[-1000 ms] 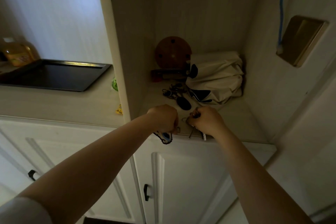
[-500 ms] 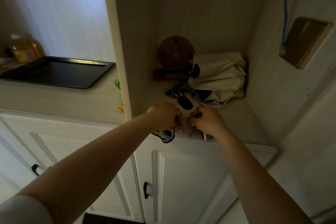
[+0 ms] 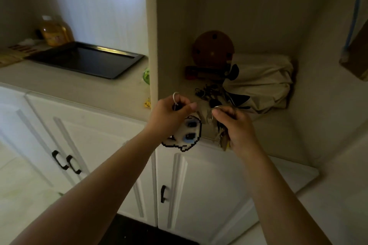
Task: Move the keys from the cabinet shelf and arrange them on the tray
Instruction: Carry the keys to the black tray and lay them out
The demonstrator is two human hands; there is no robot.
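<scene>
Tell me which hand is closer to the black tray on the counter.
Left. The left hand hangs by the cabinet's divider, on the side toward the black tray. The right hand is farther off, before the shelf with its keys.

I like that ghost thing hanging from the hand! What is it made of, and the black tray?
The ghost charm looks like fused plastic beads: blocky, stepped black outline, matte white fill. The tray looks like dark coated metal: its thin raised rim catches a bright glint.

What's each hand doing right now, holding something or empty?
Left hand: closed on a key ring with a pixel-style charm hanging below.
Right hand: closed on a bunch of keys dangling under it.
</scene>
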